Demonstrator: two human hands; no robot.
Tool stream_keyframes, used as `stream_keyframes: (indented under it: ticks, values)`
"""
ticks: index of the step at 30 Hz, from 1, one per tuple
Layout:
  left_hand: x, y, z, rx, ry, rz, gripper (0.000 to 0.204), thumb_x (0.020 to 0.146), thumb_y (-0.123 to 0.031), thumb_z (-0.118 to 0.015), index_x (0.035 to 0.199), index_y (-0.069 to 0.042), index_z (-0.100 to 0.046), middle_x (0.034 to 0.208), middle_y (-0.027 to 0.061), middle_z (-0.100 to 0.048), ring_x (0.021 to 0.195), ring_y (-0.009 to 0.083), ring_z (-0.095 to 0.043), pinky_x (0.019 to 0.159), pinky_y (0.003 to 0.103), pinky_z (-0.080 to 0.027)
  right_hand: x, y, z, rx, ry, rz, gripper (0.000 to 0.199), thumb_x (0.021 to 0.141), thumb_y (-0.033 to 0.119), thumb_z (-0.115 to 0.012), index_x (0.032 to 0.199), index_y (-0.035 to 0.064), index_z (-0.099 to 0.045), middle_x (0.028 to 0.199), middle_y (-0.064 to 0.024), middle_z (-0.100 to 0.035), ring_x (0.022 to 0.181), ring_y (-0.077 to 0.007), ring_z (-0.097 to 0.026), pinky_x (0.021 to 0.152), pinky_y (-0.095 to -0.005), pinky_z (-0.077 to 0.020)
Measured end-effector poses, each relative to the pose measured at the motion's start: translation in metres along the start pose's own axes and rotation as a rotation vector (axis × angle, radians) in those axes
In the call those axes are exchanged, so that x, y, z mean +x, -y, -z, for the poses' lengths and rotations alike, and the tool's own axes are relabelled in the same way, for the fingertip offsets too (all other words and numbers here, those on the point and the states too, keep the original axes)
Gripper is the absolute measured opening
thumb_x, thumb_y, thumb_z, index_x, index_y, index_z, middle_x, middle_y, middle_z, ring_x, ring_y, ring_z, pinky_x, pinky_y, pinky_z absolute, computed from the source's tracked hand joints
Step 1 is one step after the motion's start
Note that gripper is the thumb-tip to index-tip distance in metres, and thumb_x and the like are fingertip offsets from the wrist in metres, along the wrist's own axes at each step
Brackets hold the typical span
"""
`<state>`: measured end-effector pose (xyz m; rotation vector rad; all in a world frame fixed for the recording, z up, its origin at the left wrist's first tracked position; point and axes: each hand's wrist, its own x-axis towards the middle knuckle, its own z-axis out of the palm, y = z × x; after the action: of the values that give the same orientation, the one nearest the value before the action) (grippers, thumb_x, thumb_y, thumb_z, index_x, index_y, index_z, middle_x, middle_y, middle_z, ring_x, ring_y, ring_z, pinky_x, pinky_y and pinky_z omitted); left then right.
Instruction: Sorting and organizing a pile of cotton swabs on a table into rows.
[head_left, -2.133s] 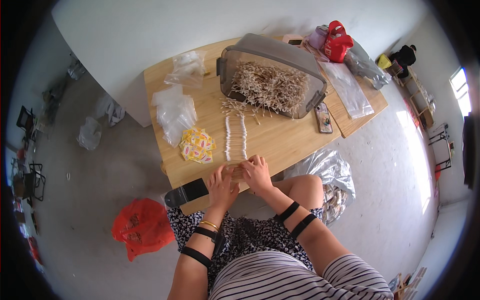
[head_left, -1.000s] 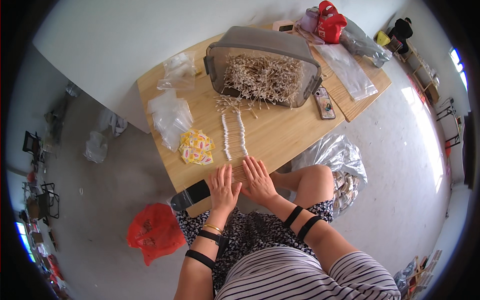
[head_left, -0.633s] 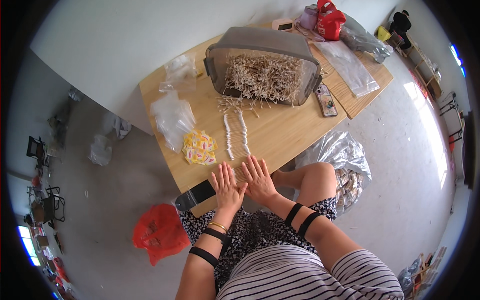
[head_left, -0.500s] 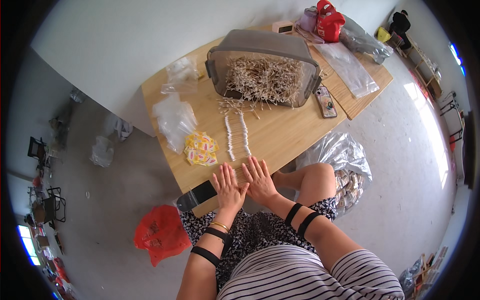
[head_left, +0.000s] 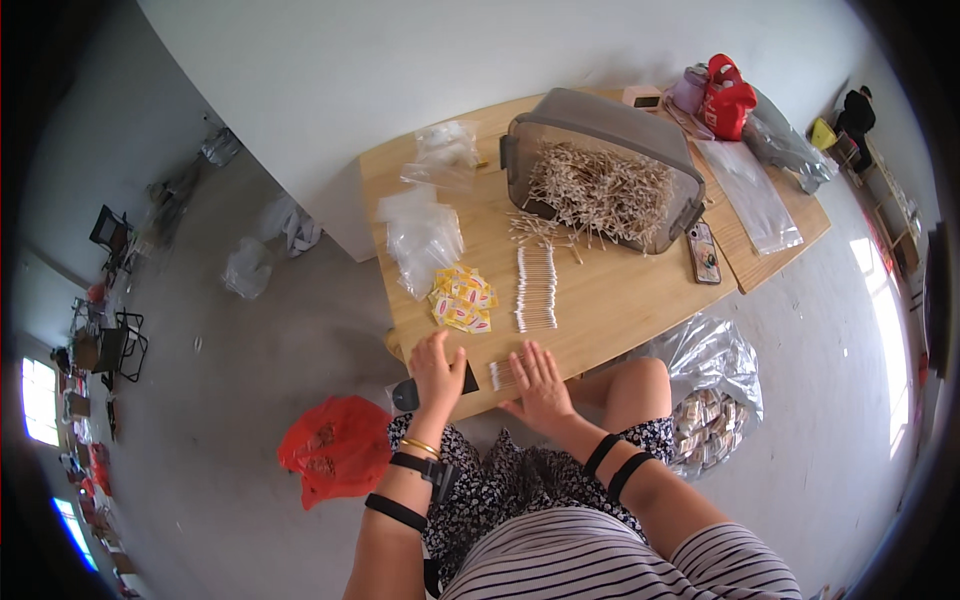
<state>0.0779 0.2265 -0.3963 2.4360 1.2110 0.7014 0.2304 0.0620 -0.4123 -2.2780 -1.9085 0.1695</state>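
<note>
My right hand (head_left: 541, 384) lies flat, fingers stretched, on the right part of a small group of cotton swabs (head_left: 496, 375) near the table's front edge. To its left, my left hand (head_left: 436, 372) is raised a little, thumb apart from the loosely bent fingers, with nothing seen in it. It covers part of a dark flat thing (head_left: 406, 394) at the table edge. Just beyond my hands runs a neat row of cotton swabs (head_left: 536, 290), laid side by side. Beside this row is a pile of small yellow-and-white packets (head_left: 463, 300).
A grey translucent tub (head_left: 610, 118) lies on its side, loose cotton swabs (head_left: 600, 192) spilling out. Clear plastic bags (head_left: 424, 240) lie at the table's left, a phone (head_left: 703, 252) at the right. A red bag (head_left: 335, 455) and a clear sack of packs (head_left: 715, 425) flank my legs.
My left hand has moved left, off the swabs and over the dark flat thing. My right hand stays on the swabs. The whole view has shifted, with the table now farther right.
</note>
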Motion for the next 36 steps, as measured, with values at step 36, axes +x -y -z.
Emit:
stream_keyframes:
  ticks: [36]
  values:
    - [0.01,0.063,0.037,-0.916,0.187,0.645,0.012,0.093,-0.01,-0.066,0.101,-0.002,-0.071,0.093,0.0037,-0.072,0.081,0.0096,-0.065,0.076,0.025,-0.05,0.026,0.055,-0.004,0.019,0.013,0.135,0.096,0.095,0.067,-0.048,0.16,0.0013,-0.022,0.167,-0.0247,-0.017,0.157,-0.0368,-0.012,0.128,-0.0488,-0.0094]
